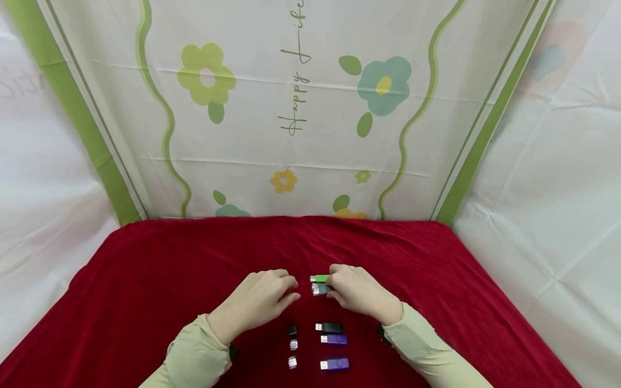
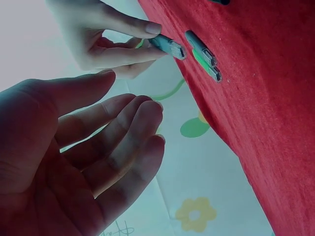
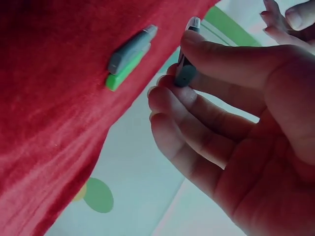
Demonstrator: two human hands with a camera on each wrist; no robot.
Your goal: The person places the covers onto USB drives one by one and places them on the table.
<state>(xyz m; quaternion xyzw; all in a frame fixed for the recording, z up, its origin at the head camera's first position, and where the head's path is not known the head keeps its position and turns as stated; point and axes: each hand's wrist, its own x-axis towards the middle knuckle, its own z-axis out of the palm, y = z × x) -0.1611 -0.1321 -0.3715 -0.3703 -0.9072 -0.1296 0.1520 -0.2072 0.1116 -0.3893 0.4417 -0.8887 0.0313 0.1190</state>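
Only the wrist views show clearly that the right hand (image 3: 256,142) pinches a dark USB stick (image 3: 184,69) between thumb and fingers; a grey stick (image 3: 130,50) and green stick (image 3: 124,73) lie near those fingers on the tabletop (image 1: 145,302). The left hand's (image 1: 262,297) fingers bend loosely, holding nothing. The head view alone reveals two purple sticks (image 1: 335,365) nearer the wearer than either hand's fingers.

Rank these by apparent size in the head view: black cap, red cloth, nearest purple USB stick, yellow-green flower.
Largest to smallest:
Red cloth
Yellow-green flower
Nearest purple USB stick
Black cap
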